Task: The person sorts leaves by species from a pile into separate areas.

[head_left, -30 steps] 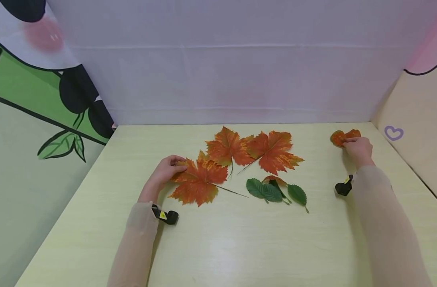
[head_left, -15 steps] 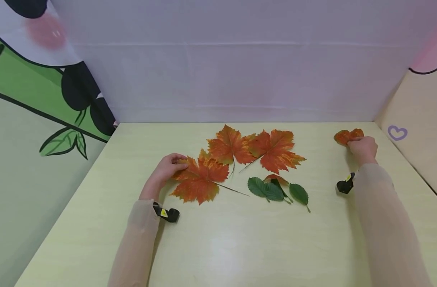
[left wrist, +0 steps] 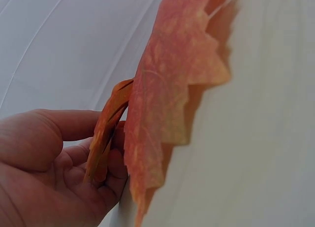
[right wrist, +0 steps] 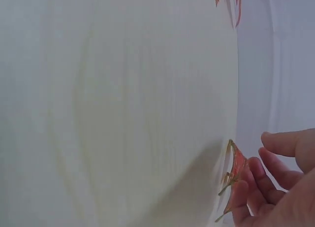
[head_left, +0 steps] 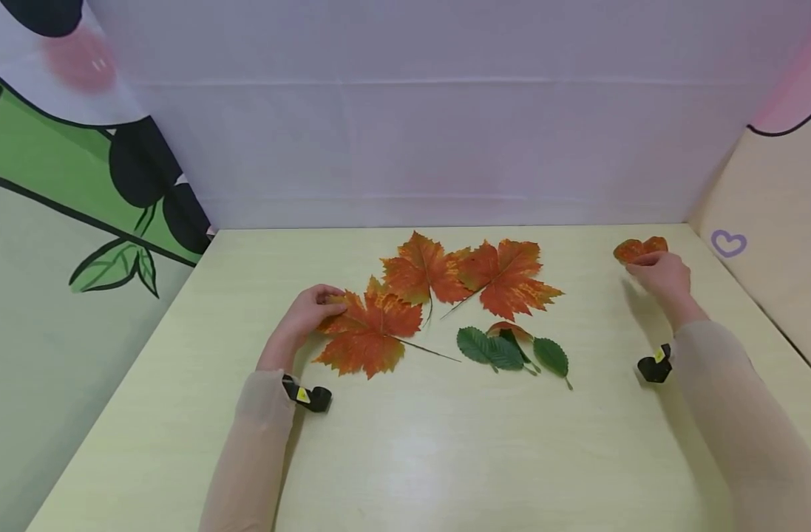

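Observation:
My left hand pinches the left edge of a large orange-red maple leaf lying on the table. In the left wrist view the thumb and curled fingers are on either side of a folded lobe. Two more maple leaves, a left one and a right one, overlap behind it. At the far right corner my right hand is at small orange leaves. Its fingertips touch or nearly touch their edge in the right wrist view, while the thumb stands apart.
Several small green leaves lie mid-table, with one small orange leaf partly under them. The pale wooden table meets a lilac backdrop behind and printed panels at both sides.
My right forearm has swung outward to the right, turning the wrist, while its fingers stay at the small orange leaves. My left hand and the maple leaves have kept their places.

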`<state>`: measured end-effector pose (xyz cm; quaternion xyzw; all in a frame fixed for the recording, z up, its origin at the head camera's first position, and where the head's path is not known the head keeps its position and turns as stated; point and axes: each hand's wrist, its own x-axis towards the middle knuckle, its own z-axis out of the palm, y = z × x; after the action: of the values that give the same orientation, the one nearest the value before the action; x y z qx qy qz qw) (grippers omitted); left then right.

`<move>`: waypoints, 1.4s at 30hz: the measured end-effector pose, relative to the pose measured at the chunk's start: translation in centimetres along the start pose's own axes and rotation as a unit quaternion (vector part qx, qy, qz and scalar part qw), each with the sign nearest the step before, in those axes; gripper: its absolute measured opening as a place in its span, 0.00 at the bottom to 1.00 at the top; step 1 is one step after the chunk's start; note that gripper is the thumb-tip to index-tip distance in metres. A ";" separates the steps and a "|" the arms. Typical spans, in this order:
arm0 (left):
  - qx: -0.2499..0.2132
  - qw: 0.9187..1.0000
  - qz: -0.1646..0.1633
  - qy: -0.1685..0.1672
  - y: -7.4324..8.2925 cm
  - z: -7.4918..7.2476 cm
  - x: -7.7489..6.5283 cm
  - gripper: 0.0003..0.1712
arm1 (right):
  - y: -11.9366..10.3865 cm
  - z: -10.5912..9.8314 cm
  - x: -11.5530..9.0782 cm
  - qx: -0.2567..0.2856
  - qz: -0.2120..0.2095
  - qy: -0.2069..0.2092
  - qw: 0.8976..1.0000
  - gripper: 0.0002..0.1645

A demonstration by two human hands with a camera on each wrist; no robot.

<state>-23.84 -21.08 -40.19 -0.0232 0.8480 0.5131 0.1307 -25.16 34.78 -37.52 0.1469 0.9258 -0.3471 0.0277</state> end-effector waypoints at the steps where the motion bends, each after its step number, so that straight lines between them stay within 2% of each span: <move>1: 0.000 1.000 -0.001 0.001 0.0 0.0 0.0 0.22 | -0.3 0.2 -0.3 -0.002 -0.010 -0.008 1.000 0.32; 10: -0.001 1.000 -0.001 0.000 0.0 0.0 0.1 0.22 | -3.1 2.2 -3.2 -0.006 -0.087 -0.099 0.991 0.30; 19: 0.000 1.000 0.000 0.001 0.3 0.0 -0.1 0.21 | -5.6 4.2 -6.9 -0.016 -0.141 -0.156 0.978 0.25; 27: -0.001 1.000 -0.002 0.003 0.2 0.0 0.1 0.21 | -6.5 5.7 -9.5 -0.008 -0.173 -0.203 0.964 0.23; 32: -0.005 1.000 -0.005 0.003 0.1 0.1 0.2 0.21 | -7.0 6.6 -10.6 0.014 -0.167 -0.232 0.958 0.23; 36: -0.005 1.000 -0.005 0.004 0.1 0.1 0.1 0.21 | -7.3 7.3 -11.1 0.012 -0.165 -0.239 0.957 0.24; 42: -0.001 1.000 -0.005 0.003 0.2 0.2 -0.1 0.21 | -7.6 7.9 -10.7 -0.023 -0.163 -0.202 0.966 0.28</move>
<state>-23.75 -20.84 -40.03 -0.0290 0.8478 0.5133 0.1302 -17.53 21.47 -37.05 -0.0794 0.9201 -0.3483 0.1603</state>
